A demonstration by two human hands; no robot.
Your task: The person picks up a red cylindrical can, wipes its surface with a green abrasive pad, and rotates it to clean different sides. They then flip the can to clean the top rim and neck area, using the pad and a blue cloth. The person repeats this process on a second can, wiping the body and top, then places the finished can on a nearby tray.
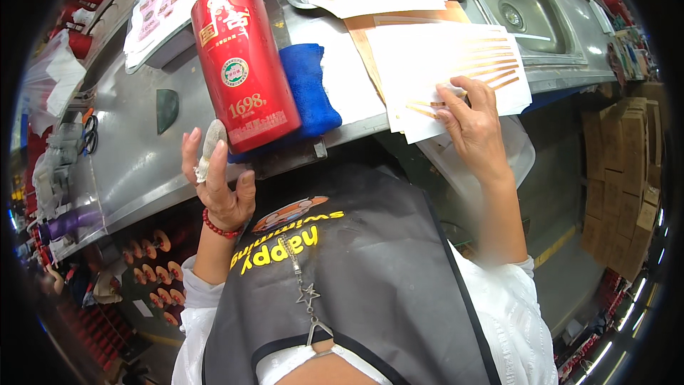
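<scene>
Metal workbench [121, 171]: runs across the far side of the person, with a sink [548, 36] set in at far right; brown cardboard boxes [623, 178] are stacked farther right.
Red bottle [246, 68]: lies left of centre, its neck to the far side and its base near the bench's near edge.
Blue cloth [310, 89]: shows under the bottle and along its right side.
Left hand [228, 196]: fingers spread, raised just beside the bottle's base; a pale cover [210, 146] wraps one finger. I cannot tell whether it touches the bottle.
White sheets [420, 46]: lie right of the cloth, with gold strips [495, 69] on the top one.
Right hand [474, 125]: thumb and fingers bent toward each other over the strips' left ends; whether they pinch one, I cannot tell.
Dark green piece [167, 109]: flat on the metal, left of the bottle.
Scissors [90, 135]: farther left.
</scene>
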